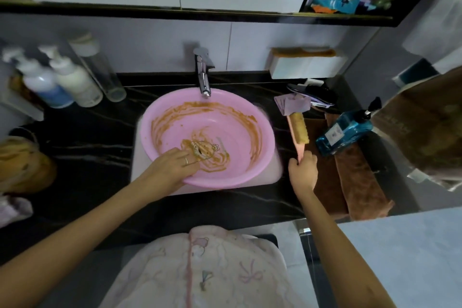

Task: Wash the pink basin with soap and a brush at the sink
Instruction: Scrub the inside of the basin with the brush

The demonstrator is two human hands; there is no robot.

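Observation:
A round pink basin (225,117), smeared inside with orange-brown grime, sits in the white sink (271,172) under the chrome faucet (203,75). My left hand (172,166) grips the basin's near rim, fingers inside and thumb below the edge. To the right of the basin, my right hand (303,166) holds the pink handle of a scrubbing brush (298,130), whose yellowish bristles point away from me over the dark counter. A blue pump bottle of soap (345,132) stands tilted just right of the brush.
Two white pump bottles (60,80) and a clear bottle (102,70) stand at the back left. A brown towel (355,177) lies on the counter at the right, a white wall box (307,66) hangs behind it, and a folded purple cloth (291,105) lies near the brush head.

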